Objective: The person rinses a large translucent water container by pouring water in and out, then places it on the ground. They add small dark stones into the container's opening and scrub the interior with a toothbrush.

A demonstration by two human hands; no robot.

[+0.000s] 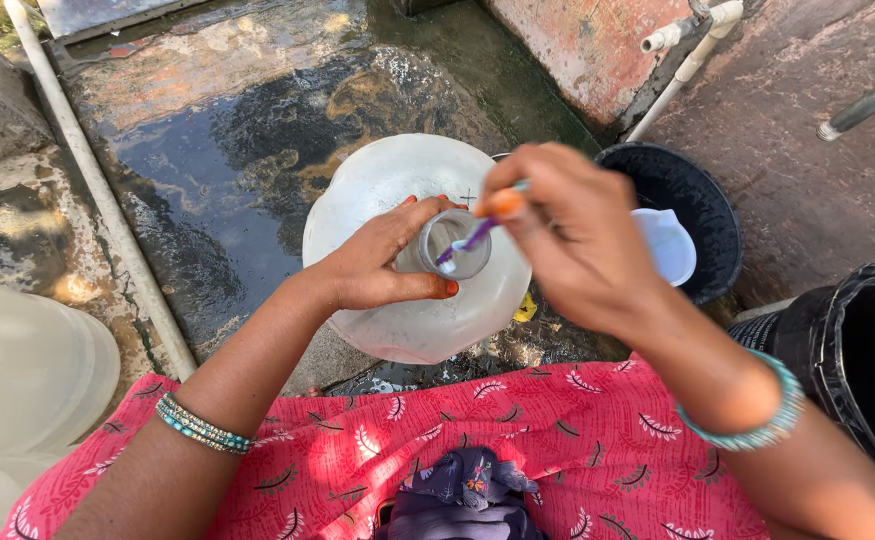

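Two hands logged, both closed on items. Left hand (377, 265): fingers wrapped around the neck of a large translucent water jug (412, 250), which I see standing upright on the wet concrete floor (227, 150). Right hand (567, 240): pinched shut on a thin purple-handled brush (472, 238), its tip poked into the jug's mouth. Black bucket (702, 205), just right of the jug, holding a white scoop (669, 245). Second translucent jug (27, 370) at far left. White pipe (97, 190) along the floor.

Translucent white water jug (397, 320) upright on wet ground, purple-bristled toothbrush (469, 238) angled into its neck
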